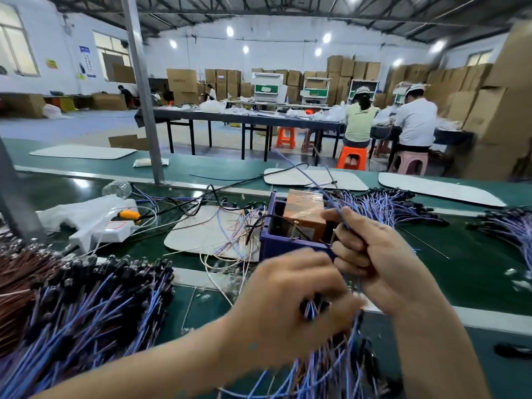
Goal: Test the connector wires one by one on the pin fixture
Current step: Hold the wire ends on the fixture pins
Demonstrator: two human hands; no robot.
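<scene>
Wire (335, 207), thin and limp, is pinched in our right hand (371, 254) beside the pin fixture (267, 240); we would grip near its end. Our left hand (288, 306) clutches the bundle (316, 370).

A factory assembly hall: stacked cardboard boxes (354, 71), long worktables (247, 118), seated workers (414, 122) and steel roof trusses (259, 7).

Grey steel post (144, 110) at 11 o'clock; orange plastic stool (351, 158) at 1 o'clock; stacked brown cardboard boxes (501, 110) at 2 o'clock.
</scene>
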